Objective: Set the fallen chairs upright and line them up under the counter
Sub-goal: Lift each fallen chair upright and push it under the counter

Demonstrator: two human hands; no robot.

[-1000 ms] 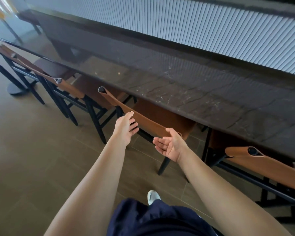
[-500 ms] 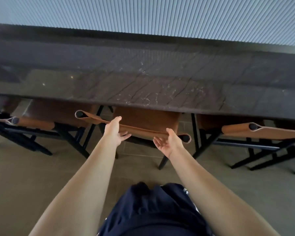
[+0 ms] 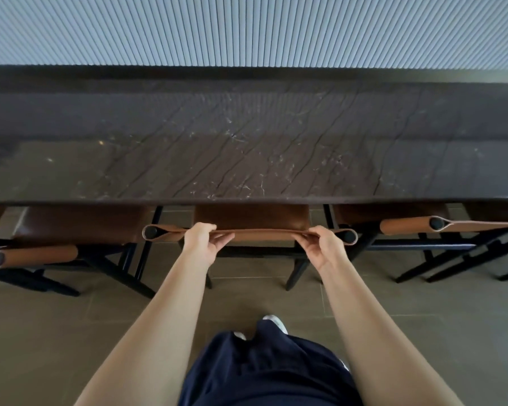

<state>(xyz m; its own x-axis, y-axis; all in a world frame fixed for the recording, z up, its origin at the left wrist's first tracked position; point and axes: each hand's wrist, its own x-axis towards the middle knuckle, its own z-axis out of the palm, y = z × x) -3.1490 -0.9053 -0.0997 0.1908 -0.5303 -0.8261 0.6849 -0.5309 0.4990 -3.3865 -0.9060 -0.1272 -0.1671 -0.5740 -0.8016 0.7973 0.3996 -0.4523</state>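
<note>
A chair with a black frame and brown leather seat stands upright in front of me, its seat [image 3: 251, 216] tucked under the dark stone counter [image 3: 247, 148]. Its leather backrest band [image 3: 264, 234] runs between two black posts. My left hand [image 3: 201, 244] grips the band near its left end, fingers curled under it. My right hand [image 3: 324, 247] grips the band near the right post. A matching chair [image 3: 79, 227] stands to the left, and another [image 3: 408, 225] to the right, both upright at the counter.
A ribbed pale wall [image 3: 247, 27] rises behind the counter. The tiled floor [image 3: 56, 332] lies below me. Black chair legs [image 3: 440, 268] splay out on both sides. My dark shorts [image 3: 264, 370] and a white shoe [image 3: 273, 322] show at the bottom.
My view swung round to face the counter squarely. Both hands, open and reaching a second ago, now grip the middle chair's backrest band.
</note>
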